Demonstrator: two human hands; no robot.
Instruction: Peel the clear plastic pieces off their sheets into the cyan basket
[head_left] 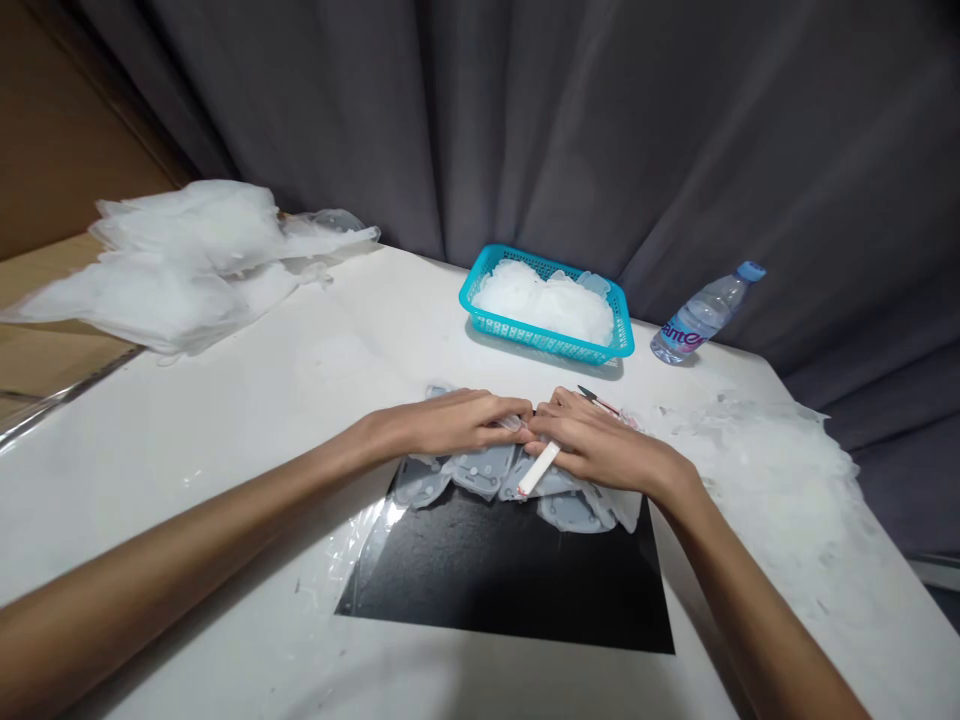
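Observation:
My left hand (pixel 469 420) is closed, its fingertips pinching a small translucent plastic piece (pixel 511 423). Against those fingertips, my right hand (pixel 592 437) is closed around a slim white handle (pixel 538 470) with a reddish end; its working tip is hidden by the fingers. Beneath and around both hands lie several flat, greyish translucent plastic pieces (pixel 480 470), some with small round marks. They rest along the far part of a black mat (pixel 510 570). Just behind my right hand is a thin dark-tipped object, possibly a pen (pixel 589 394).
A turquoise basket (pixel 540 345) of white translucent pieces stands at the back. Right of it is a water bottle (pixel 697 320). Thin translucent pieces (pixel 780 490) spread over the table's right side. White bags (pixel 180 260) are piled at left, and a grey curtain (pixel 525 120) hangs behind.

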